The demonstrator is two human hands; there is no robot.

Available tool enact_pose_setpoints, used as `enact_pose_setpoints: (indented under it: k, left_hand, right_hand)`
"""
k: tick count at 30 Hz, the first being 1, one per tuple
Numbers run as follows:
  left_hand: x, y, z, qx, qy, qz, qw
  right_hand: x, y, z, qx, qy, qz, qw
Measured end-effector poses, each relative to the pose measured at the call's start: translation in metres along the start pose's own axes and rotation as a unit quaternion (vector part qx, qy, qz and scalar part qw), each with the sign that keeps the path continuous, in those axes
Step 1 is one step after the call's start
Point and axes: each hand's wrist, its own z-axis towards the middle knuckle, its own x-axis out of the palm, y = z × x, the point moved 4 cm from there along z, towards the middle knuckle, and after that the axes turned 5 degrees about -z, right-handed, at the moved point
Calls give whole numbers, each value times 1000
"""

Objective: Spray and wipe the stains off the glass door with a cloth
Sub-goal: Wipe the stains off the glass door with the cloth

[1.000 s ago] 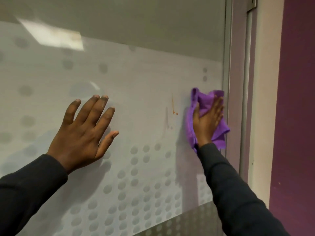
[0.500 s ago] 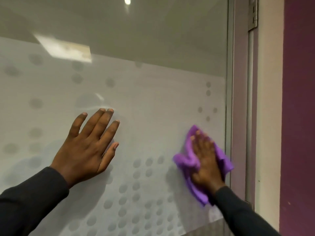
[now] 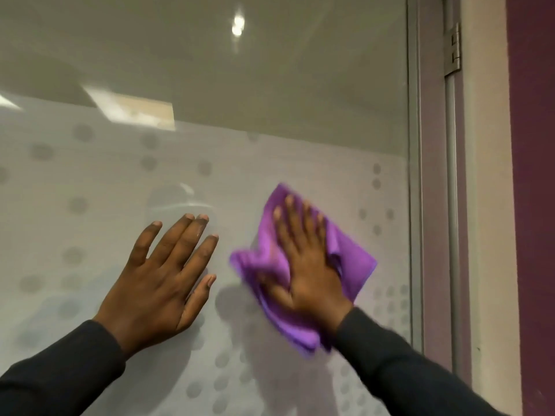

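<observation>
Head view: the frosted, dot-patterned glass door (image 3: 270, 163) fills the frame, its hinge (image 3: 455, 49) at one o'clock beside a maroon wall (image 3: 534, 205). The left hand (image 3: 162, 283) lies flat with fingers spread at seven o'clock. The right hand (image 3: 309, 265) presses the purple cloth (image 3: 351, 259) flat against the glass at centre.

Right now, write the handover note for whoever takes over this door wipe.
Left hand: open, flat on the glass door, bracing, holding nothing.
Right hand: open, fingers spread, pressing the purple cloth flat against the frosted dotted band, beside the left hand and left of the door's metal edge.
Done: no stain shows on the glass around the cloth; anything beneath it is hidden.
Left: lift the cloth, check under it, then wipe whatever marks remain. No spray bottle is in view, so find it first if more spray is needed.
</observation>
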Motion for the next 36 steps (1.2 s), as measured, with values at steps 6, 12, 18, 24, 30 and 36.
enact_pose_setpoints:
  k: [6,12,18,24,30,36]
  left_hand:
    - [0,0,0,1,3,1,1000]
    - [3,0,0,0,12,0,1000]
    - [3,1,-1,1,7,0,1000]
    - [3,0,0,1,-9,-6,1000]
    - [2,-1,0,2,1,-3,1000]
    - [2,0,0,-3,7,2,1000]
  right_hand:
    - [7,-83,-86,-51,42,-40,997]
    - [-37,-175,0,325,-90,25,941]
    - [-28,-87,69,363,-129,22,923]
    - [9,-11,-37,-14,14,20,1000]
    - [-19,-134,-45,175,-10,4,985]
    - [-33,-120,61,500,-83,48,861]
